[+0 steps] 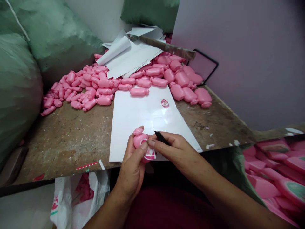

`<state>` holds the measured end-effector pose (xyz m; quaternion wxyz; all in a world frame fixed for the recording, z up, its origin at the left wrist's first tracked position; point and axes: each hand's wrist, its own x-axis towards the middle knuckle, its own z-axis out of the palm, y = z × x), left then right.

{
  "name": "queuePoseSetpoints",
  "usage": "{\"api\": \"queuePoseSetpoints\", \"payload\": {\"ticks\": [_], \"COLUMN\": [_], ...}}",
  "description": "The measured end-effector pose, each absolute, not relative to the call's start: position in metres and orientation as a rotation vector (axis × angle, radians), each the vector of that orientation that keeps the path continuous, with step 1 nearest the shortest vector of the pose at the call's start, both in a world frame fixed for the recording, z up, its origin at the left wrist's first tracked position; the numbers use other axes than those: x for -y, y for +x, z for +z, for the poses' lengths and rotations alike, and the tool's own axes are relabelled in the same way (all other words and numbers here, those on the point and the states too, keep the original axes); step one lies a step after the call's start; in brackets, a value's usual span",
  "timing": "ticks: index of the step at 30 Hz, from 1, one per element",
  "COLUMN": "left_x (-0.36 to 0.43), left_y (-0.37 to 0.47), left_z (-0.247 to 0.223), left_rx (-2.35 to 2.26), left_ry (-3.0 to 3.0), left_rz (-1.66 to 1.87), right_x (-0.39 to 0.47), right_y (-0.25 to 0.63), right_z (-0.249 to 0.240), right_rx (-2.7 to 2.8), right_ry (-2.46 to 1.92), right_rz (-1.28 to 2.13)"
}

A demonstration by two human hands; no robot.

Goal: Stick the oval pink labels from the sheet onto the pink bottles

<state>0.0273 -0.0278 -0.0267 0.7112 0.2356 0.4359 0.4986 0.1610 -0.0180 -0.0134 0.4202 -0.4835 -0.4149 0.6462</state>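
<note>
A small pink plastic bottle (138, 140) is held in my left hand (132, 165), its neck pointing up and away from me. An oval pink-and-white sticker (150, 154) lies on the bottle's front, and my left thumb presses near it. My right hand (175, 147) is closed around a thin black blade-like tool (161, 138), whose tip points up and left. Its thumb and fingertips also touch the sticker's upper edge. Below both hands' far side is a white sheet (135, 117), with one oval sticker (165, 103) left on it.
Many pink bottles (102, 82) are heaped at the back of the worn table (64, 136), with white papers (133, 54) and a wooden stick (166, 47) on top. Green sacks (54, 35) stand left. A white bag (69, 200) hangs below; labelled pink bottles (269, 184) fill a sack at right.
</note>
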Motion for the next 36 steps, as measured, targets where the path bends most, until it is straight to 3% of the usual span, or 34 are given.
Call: {"api": "queuePoseSetpoints", "payload": {"ticks": [15, 36], "left_x": [0.0264, 0.0178], "left_y": [0.0271, 0.0298], "left_z": [-0.0322, -0.0247], "left_rx": [-0.957, -0.792], "left_ry": [0.521, 0.191], "left_rz": [1.156, 1.105], "right_x": [0.0161, 0.017], "right_y": [0.1596, 0.1599], "right_z": [-0.0168, -0.0171], "right_rx": [0.978, 1.08], "right_ry": [-1.146, -1.178], "right_rz": [1.705, 1.578]}}
